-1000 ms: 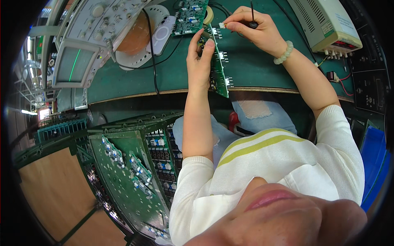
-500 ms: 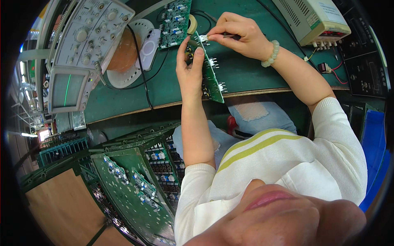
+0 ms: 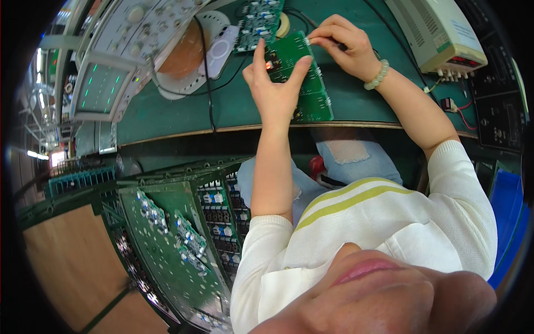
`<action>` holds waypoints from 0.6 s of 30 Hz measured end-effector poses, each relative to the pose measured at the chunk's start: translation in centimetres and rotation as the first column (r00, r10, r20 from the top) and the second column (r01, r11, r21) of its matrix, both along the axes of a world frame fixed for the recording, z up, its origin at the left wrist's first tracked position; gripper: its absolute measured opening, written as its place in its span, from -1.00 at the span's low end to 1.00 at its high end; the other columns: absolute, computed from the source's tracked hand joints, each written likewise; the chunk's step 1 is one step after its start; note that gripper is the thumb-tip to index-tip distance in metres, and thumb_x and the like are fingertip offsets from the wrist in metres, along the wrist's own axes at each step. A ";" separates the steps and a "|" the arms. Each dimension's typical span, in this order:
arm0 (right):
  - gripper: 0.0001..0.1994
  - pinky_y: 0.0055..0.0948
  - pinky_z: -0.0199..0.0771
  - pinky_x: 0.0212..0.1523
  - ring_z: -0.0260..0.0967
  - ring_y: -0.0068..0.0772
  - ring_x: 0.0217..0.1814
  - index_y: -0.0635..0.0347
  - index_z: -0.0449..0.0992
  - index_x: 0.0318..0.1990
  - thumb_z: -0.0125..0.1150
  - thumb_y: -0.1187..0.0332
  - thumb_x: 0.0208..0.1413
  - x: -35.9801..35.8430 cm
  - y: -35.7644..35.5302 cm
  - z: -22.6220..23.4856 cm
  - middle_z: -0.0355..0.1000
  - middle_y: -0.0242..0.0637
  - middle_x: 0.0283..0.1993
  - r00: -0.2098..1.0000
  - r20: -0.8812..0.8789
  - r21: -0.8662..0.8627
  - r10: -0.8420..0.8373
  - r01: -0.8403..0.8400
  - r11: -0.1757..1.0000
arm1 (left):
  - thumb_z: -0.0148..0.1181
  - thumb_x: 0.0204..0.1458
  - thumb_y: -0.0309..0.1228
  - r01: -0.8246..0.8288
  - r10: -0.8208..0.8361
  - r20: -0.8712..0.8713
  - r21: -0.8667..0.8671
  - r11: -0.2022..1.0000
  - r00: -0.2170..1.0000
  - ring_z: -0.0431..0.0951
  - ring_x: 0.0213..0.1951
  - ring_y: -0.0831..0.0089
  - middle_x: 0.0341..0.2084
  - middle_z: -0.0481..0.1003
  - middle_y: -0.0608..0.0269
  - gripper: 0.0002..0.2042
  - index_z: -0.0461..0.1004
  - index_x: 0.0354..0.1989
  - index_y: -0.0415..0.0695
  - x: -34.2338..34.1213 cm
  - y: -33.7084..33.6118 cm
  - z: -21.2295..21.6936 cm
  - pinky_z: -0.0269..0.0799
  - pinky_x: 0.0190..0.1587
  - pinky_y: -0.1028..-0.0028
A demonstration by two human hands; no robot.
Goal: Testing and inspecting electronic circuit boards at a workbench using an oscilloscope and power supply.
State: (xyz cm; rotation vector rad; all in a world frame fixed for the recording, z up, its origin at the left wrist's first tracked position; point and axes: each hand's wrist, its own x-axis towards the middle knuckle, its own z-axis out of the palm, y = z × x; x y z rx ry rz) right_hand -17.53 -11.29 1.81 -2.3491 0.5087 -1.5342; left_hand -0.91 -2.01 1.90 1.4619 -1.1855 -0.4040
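Note:
My left hand (image 3: 277, 89) grips a green circuit board (image 3: 310, 92) by its side, with the thumb on the near face and the fingers at the left edge. The board's flat soldered face is turned up, and an orange-red light glows near my fingers. Closed in a pinch at the board's upper right corner, my right hand (image 3: 347, 47) holds a thin dark probe (image 3: 340, 47); its tip is too small to make out. On the left, an oscilloscope (image 3: 103, 89) displays broken green traces.
A second circuit board (image 3: 258, 25) lies behind, beside a roll of tape (image 3: 283, 25). A phone (image 3: 219, 53) rests by a white perforated tray (image 3: 172, 89); a black cable (image 3: 206, 72) crosses there. A power supply (image 3: 445, 36) stands right. Boards fill a green rack (image 3: 161, 195) at lower left.
The circuit board has turned from nearly edge-on to show its flat face. Both hands appear slightly farther right. The oscilloscope's single line has become several short green traces.

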 end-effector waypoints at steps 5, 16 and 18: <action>-0.88 -0.54 0.42 -0.38 0.43 -0.44 -0.38 0.20 0.55 -0.21 0.24 0.46 0.10 0.2 -1.1 -1.4 0.43 -0.35 -0.28 0.993 -0.083 0.115 -0.080 0.089 0.989 | 0.41 -0.05 -0.40 0.345 -0.297 -0.612 -0.043 0.938 0.733 0.50 -0.19 0.52 -0.18 0.50 0.19 -0.51 0.38 0.04 -0.31 2.5 0.1 -0.8 0.43 -0.13 0.55; -0.86 -0.43 0.46 -0.36 0.46 -0.25 -0.35 0.17 0.56 -0.21 0.22 0.39 0.09 0.6 -0.4 -2.2 0.45 -0.28 -0.32 0.951 -0.274 0.145 -0.144 0.189 0.971 | 0.18 0.16 -0.39 0.278 -0.319 -0.612 -0.164 0.946 0.724 0.45 -0.18 0.59 -0.18 0.47 0.23 -0.68 0.27 -0.01 -0.26 1.0 0.7 -3.4 0.40 -0.11 0.56; -0.85 -0.45 0.47 -0.37 0.47 -0.30 -0.35 0.16 0.55 -0.18 0.20 0.40 0.08 0.7 -0.3 -2.2 0.46 -0.29 -0.30 0.961 -0.242 0.234 -0.132 0.190 0.953 | 0.17 0.17 -0.39 0.272 -0.309 -0.574 -0.152 0.950 0.758 0.45 -0.18 0.58 -0.18 0.46 0.23 -0.66 0.24 0.01 -0.27 1.0 0.5 -3.5 0.41 -0.11 0.55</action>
